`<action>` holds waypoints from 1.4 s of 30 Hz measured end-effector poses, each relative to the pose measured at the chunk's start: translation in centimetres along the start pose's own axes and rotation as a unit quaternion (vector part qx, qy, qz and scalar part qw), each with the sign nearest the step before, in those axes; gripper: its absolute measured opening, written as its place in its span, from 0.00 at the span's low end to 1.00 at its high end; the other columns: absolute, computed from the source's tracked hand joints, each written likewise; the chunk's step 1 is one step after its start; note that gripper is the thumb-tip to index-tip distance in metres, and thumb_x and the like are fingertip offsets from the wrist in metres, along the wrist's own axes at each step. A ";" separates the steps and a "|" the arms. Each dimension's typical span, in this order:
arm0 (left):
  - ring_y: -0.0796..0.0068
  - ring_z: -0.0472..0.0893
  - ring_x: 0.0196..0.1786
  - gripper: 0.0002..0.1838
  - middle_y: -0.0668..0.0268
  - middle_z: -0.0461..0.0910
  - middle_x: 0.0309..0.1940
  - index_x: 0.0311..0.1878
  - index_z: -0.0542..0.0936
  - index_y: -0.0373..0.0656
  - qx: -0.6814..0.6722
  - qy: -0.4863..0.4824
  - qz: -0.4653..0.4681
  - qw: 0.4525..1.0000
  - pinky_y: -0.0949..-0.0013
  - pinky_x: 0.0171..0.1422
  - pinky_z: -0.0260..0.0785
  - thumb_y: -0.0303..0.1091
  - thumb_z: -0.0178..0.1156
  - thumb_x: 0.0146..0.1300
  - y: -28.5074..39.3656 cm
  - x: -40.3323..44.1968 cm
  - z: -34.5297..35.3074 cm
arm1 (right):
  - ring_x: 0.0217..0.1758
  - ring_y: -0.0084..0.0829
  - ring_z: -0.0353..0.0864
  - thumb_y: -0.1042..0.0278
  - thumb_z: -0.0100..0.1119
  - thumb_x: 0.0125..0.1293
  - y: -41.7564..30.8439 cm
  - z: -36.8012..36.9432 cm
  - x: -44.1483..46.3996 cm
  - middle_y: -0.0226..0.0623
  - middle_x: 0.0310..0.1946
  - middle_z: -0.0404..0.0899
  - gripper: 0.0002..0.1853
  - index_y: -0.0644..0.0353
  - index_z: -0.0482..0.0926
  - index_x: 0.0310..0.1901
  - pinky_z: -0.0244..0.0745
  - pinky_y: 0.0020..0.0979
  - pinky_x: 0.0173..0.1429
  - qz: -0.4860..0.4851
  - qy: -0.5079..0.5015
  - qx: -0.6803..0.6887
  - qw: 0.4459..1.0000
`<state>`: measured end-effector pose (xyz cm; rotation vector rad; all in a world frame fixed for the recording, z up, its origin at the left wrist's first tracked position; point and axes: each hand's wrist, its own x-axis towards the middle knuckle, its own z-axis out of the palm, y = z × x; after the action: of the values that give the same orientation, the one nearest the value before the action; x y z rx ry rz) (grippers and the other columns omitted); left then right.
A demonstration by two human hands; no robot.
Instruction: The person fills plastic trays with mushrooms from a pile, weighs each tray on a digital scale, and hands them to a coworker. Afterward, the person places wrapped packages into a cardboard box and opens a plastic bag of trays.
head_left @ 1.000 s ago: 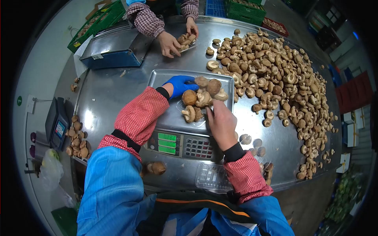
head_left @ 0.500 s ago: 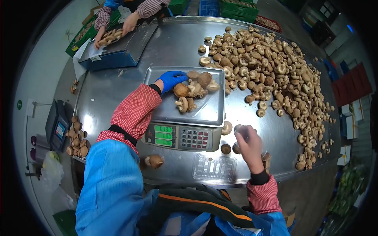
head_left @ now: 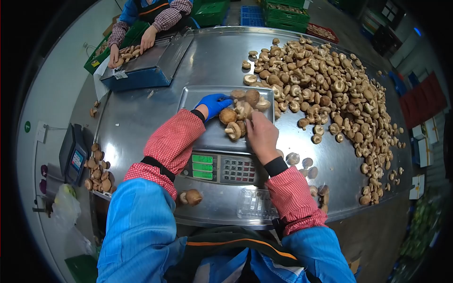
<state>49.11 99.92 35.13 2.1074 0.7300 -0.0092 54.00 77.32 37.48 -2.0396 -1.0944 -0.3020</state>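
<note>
A cluster of brown shiitake mushrooms [head_left: 243, 109] lies on the metal tray [head_left: 188, 98] of a digital scale [head_left: 227, 169]. My left hand [head_left: 214, 104], in a blue glove, rests at the cluster's left side with fingers stretched toward the caps. From the right, my bare right hand [head_left: 262, 134] reaches over the tray's edge, its fingertips closed at a mushroom in the cluster; they partly hide what they grip. Below the scale, a clear plastic punnet [head_left: 255, 203] is partly covered by my right sleeve. One loose mushroom [head_left: 192, 197] sits left of it.
A large heap of shiitake [head_left: 330, 89] covers the table's right side. Several mushrooms [head_left: 293, 159] lie right of the scale, others [head_left: 98, 172] at the left edge. Across the table, a co-worker's hands [head_left: 148, 38] handle mushrooms on a blue-sided machine [head_left: 137, 82].
My right hand has moved from beside the punnet up to the mushrooms on the scale. My left hand stays by the cluster. The scale's top reading has changed, and the camera view has shifted slightly.
</note>
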 end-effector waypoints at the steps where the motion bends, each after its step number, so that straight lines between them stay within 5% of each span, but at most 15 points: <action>1: 0.71 0.79 0.54 0.24 0.60 0.82 0.50 0.57 0.78 0.42 0.005 0.000 0.006 1.000 0.71 0.59 0.69 0.48 0.61 0.65 0.1 -0.2 0.0 | 0.32 0.45 0.78 0.68 0.60 0.61 -0.1 -0.4 -0.3 0.41 0.29 0.77 0.07 0.59 0.72 0.33 0.71 0.40 0.33 0.017 -0.003 0.029 0.999; 4: 0.76 0.80 0.41 0.22 0.63 0.82 0.45 0.55 0.80 0.43 -0.043 -0.001 -0.012 0.999 0.73 0.50 0.72 0.48 0.59 0.66 -0.3 0.0 0.0 | 0.30 0.45 0.78 0.69 0.60 0.61 0.5 -3.8 -2.6 0.43 0.28 0.78 0.06 0.61 0.74 0.34 0.71 0.38 0.33 0.080 -0.018 0.117 0.990; 7: 0.79 0.78 0.34 0.21 0.65 0.82 0.42 0.55 0.80 0.42 -0.084 0.009 -0.025 0.996 0.74 0.45 0.72 0.48 0.58 0.67 -0.9 0.2 -0.7 | 0.27 0.19 0.70 0.71 0.62 0.62 3.4 -10.8 -8.2 0.33 0.24 0.74 0.09 0.66 0.74 0.35 0.68 0.24 0.32 0.200 -0.103 0.163 0.961; 11: 0.79 0.77 0.32 0.21 0.65 0.82 0.42 0.56 0.79 0.42 -0.109 0.064 -0.012 0.992 0.75 0.42 0.72 0.46 0.56 0.69 -2.7 0.6 -2.7 | 0.30 0.21 0.73 0.71 0.65 0.58 9.5 -24.5 -19.6 0.28 0.26 0.74 0.11 0.62 0.76 0.41 0.68 0.24 0.35 0.432 -0.235 0.179 0.852; 13: 0.79 0.77 0.33 0.20 0.65 0.81 0.43 0.57 0.78 0.42 -0.148 0.080 0.054 0.984 0.75 0.42 0.72 0.45 0.56 0.70 1.0 -3.1 -3.8 | 0.37 0.37 0.80 0.68 0.69 0.55 9.6 -29.4 -24.9 0.37 0.32 0.80 0.18 0.60 0.76 0.46 0.74 0.33 0.38 0.334 -0.370 -0.313 0.808; 16: 0.79 0.78 0.33 0.20 0.65 0.80 0.45 0.58 0.77 0.42 -0.208 0.049 0.151 0.965 0.75 0.42 0.71 0.45 0.54 0.71 6.3 -7.3 -3.6 | 0.46 0.51 0.79 0.66 0.71 0.51 7.7 -30.5 -24.6 0.46 0.42 0.80 0.28 0.60 0.73 0.54 0.76 0.42 0.45 0.330 -0.245 -0.480 0.775; 19: 0.80 0.77 0.35 0.20 0.66 0.78 0.43 0.62 0.73 0.45 -0.252 -0.082 0.143 0.954 0.76 0.43 0.71 0.41 0.52 0.71 9.0 -10.5 1.9 | 0.49 0.45 0.78 0.65 0.75 0.48 3.1 -24.9 -17.3 0.48 0.51 0.74 0.41 0.62 0.65 0.64 0.77 0.38 0.49 0.235 -0.130 -0.136 0.954; 22: 0.82 0.76 0.40 0.23 0.68 0.75 0.42 0.69 0.65 0.47 -0.396 -0.218 0.038 0.891 0.77 0.46 0.70 0.35 0.48 0.72 11.4 -15.3 8.8 | 0.45 0.43 0.80 0.61 0.75 0.47 -2.0 -19.7 -11.9 0.47 0.49 0.72 0.42 0.61 0.65 0.64 0.79 0.35 0.46 0.129 -0.154 0.017 0.979; 25: 0.82 0.74 0.46 0.25 0.70 0.74 0.44 0.72 0.59 0.48 -0.375 -0.184 0.103 0.903 0.75 0.50 0.69 0.31 0.42 0.73 12.4 -19.0 13.0 | 0.36 0.41 0.81 0.62 0.72 0.51 -3.4 -16.8 -10.0 0.44 0.47 0.73 0.36 0.58 0.68 0.62 0.77 0.35 0.38 0.014 -0.240 -0.035 0.970; 27: 0.81 0.75 0.48 0.25 0.67 0.75 0.47 0.72 0.59 0.48 -0.541 -0.199 0.041 0.816 0.74 0.53 0.71 0.34 0.44 0.73 10.9 -18.6 15.3 | 0.33 0.38 0.81 0.65 0.69 0.53 -0.7 -16.3 -10.0 0.41 0.42 0.76 0.29 0.57 0.72 0.58 0.76 0.36 0.35 -0.017 -0.199 0.011 0.980; 29: 0.78 0.77 0.49 0.22 0.65 0.77 0.47 0.68 0.65 0.45 -0.487 -0.243 -0.120 0.831 0.73 0.52 0.72 0.37 0.48 0.73 12.3 -19.4 11.4 | 0.32 0.34 0.81 0.63 0.67 0.55 1.6 -16.9 -9.9 0.39 0.37 0.79 0.24 0.57 0.74 0.53 0.75 0.33 0.34 0.083 -0.236 0.054 0.967; 31: 0.76 0.80 0.45 0.17 0.63 0.80 0.42 0.58 0.73 0.43 -0.326 -0.097 -0.024 0.940 0.72 0.49 0.74 0.41 0.51 0.71 8.0 -18.5 10.8 | 0.34 0.35 0.80 0.57 0.69 0.54 6.1 -16.3 -9.6 0.40 0.37 0.78 0.27 0.59 0.74 0.54 0.74 0.34 0.36 0.129 -0.226 -0.065 0.963; 33: 0.68 0.82 0.40 0.16 0.60 0.81 0.36 0.45 0.78 0.41 -0.148 0.109 -0.008 0.983 0.67 0.46 0.75 0.45 0.56 0.67 4.3 -17.3 9.3 | 0.37 0.39 0.78 0.54 0.69 0.53 9.6 -16.0 -8.0 0.42 0.37 0.76 0.30 0.62 0.74 0.54 0.73 0.37 0.39 0.017 -0.248 -0.257 0.934; 36: 0.57 0.82 0.38 0.20 0.54 0.81 0.36 0.37 0.79 0.40 0.119 0.148 -0.032 0.981 0.59 0.44 0.73 0.51 0.61 0.61 4.6 -16.7 7.0 | 0.41 0.44 0.77 0.56 0.64 0.60 10.6 -11.9 -2.2 0.44 0.40 0.75 0.26 0.61 0.73 0.56 0.72 0.41 0.43 -0.041 -0.136 -0.045 0.989; 42: 0.50 0.80 0.38 0.24 0.53 0.79 0.34 0.29 0.79 0.41 0.174 0.117 -0.115 0.971 0.54 0.43 0.72 0.57 0.63 0.56 7.3 -15.6 7.1 | 0.48 0.51 0.76 0.52 0.45 0.70 8.9 -1.0 10.5 0.52 0.43 0.78 0.22 0.63 0.75 0.54 0.70 0.45 0.52 -0.040 -0.090 0.060 0.993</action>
<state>41.73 83.65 40.35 2.3673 1.1846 -0.0167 67.46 80.06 38.96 -1.9466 -1.2757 -0.0914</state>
